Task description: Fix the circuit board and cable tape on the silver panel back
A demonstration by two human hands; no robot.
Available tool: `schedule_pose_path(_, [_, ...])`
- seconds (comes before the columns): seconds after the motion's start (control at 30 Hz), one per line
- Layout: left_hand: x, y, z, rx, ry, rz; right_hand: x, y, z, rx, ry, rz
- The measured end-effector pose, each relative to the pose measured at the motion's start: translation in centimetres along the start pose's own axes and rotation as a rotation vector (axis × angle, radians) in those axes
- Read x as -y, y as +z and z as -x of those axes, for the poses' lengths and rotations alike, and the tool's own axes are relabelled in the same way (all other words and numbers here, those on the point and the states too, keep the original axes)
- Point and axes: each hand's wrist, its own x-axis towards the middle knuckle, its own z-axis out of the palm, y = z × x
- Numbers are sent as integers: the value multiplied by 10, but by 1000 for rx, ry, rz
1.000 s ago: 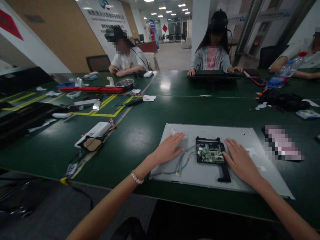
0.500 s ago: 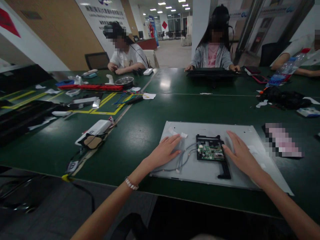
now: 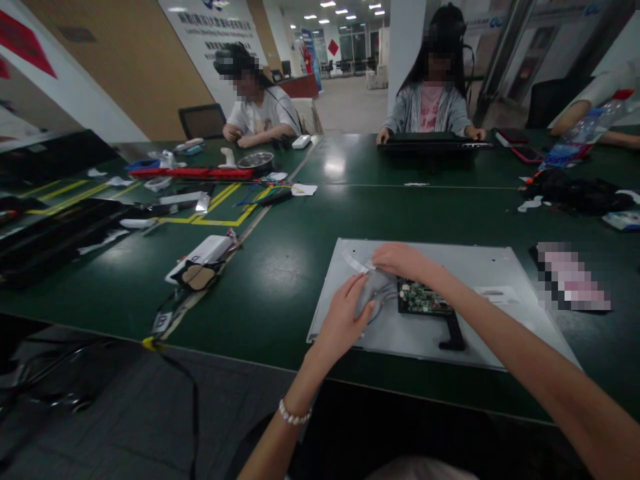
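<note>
A grey metal panel [image 3: 480,267] lies flat on the green table [image 3: 280,267] in front of me. A small green circuit board [image 3: 423,300] in a black bracket sits on it, with grey wires [image 3: 383,293] running off to the left. My left hand [image 3: 345,320] rests on the panel over the wires, fingers stretched out. My right hand [image 3: 397,257] has crossed over the board and its fingers are pinched on a strip of white tape [image 3: 356,261] near the panel's upper left.
A white device with a brown pad [image 3: 200,260] lies left of the panel, its cable trailing over the table edge. Tools and a metal bowl [image 3: 255,160] sit at the far left. Two people sit across the table; a third person's arm shows at the far right.
My right hand left the spot right of the board and reached left across it to the white tape. My left hand drew back a little over the wires.
</note>
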Motion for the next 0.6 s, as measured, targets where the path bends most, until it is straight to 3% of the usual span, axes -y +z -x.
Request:
schedule_pose_path(0.1, [-12,6,2,-50,0,21,-2,-3,5,-1,87,44])
schedule_pose_path(0.2, [-28,16,-1,-53,37,1,-6,-12,33,-39,205,104])
schedule_pose_path(0.4, [-64,48,-12,142,123,-153,-16,-28,111,-90,464,232])
schedule_pose_path(0.6, [-71,66,-20,214,174,-232,-9,-26,125,-72,537,267])
